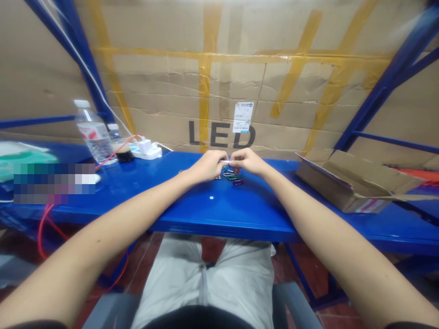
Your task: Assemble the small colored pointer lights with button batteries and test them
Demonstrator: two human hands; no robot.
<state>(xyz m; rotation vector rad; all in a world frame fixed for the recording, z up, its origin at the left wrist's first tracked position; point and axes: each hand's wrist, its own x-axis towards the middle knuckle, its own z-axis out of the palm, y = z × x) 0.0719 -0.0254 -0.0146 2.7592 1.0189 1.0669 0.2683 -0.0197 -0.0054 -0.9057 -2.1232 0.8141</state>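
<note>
At the middle of the blue table, near its far side: two bare hands, just beside each other with the fingers drawn in. Left hand: fingers curled, closed on one end of a slim white piece. Right hand: thumb and forefinger pinched at the other end. The slim white piece bridges the narrow gap between the hands, above the tabletop; too small to identify.

Beneath and just in front of the hands: a loose group of small clips shaped like carabiners, lying flat. Included: one silver-toned clip, one green clip, one purple clip, the last nearest the person. Beside them, under the left hand: several tiny metallic pieces, detail unclear. Nearer the table's front edge: one small white disc.

Left part of table: one clear bottle with white cap, leaning in view; one smaller bottle with dark contents, just beside it; one white power strip with plug inserted; one red cable, hanging past the edge.

Right part: one open cardboard box, flaps spread.

Behind: large cardboard panel, yellow-taped, printed "LED", bearing one white label.
</note>
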